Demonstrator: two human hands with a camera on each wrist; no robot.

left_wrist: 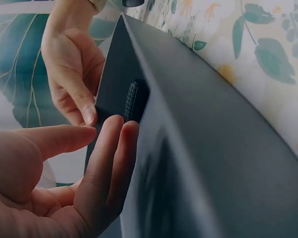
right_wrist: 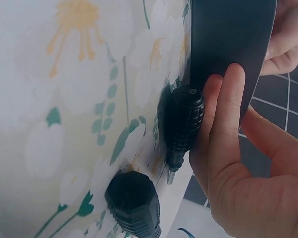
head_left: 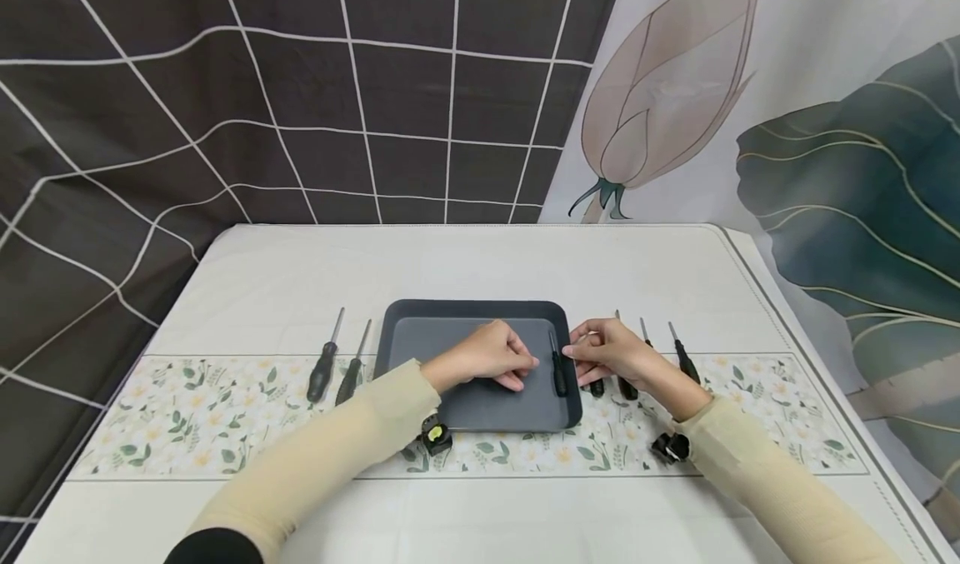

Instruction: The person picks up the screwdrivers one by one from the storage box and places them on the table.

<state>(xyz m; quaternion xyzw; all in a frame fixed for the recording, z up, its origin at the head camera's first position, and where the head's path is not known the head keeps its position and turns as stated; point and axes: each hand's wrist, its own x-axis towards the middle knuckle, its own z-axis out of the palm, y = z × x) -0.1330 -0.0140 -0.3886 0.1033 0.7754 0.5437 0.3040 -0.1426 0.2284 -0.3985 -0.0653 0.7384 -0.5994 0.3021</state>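
A grey rectangular tray (head_left: 480, 418) lies on the table with one black-handled screwdriver (head_left: 558, 372) along its right side, tip away from me. Over the tray's middle hovers my left hand (head_left: 498, 356), its fingers loosely bent and holding nothing. My right hand (head_left: 611, 351) is at the tray's right rim; in the right wrist view its fairly straight fingers lie along the outer wall, the thumb by the rim. Close below that hand lies another screwdriver (right_wrist: 183, 121) with a ribbed black handle, beside a second one with a thicker handle (right_wrist: 133, 201).
Two screwdrivers lie left of the tray, one with a thick handle (head_left: 321, 372), one slimmer (head_left: 348, 381). To the right, past my right hand, is another screwdriver (head_left: 685, 360). A floral strip (head_left: 225, 431) crosses the white table cover (head_left: 465, 264). Curtains hang behind.
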